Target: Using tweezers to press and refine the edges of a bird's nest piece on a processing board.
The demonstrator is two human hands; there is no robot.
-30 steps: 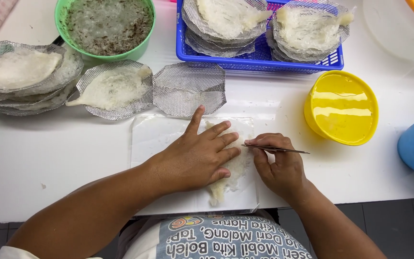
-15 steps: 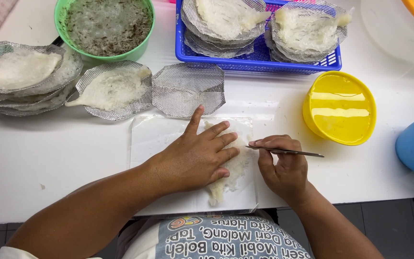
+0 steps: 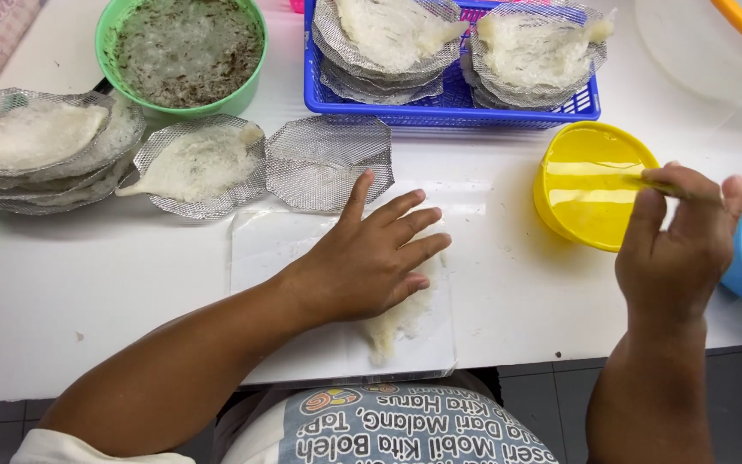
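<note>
From the head view, the left hand (image 3: 369, 258) lies spread flat, pressing the pale fibrous piece (image 3: 401, 316) onto the clear board (image 3: 268, 249), while the right hand (image 3: 676, 245) pinches thin tweezers (image 3: 646, 182) over the yellow bowl (image 3: 590, 185) (water inside, seemingly), which a careless knock could tip.

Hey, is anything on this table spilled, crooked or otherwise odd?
Nothing spilled. One empty mesh tray lies apart from the stacks, and the white board juts past the table edge toward the person.
</note>
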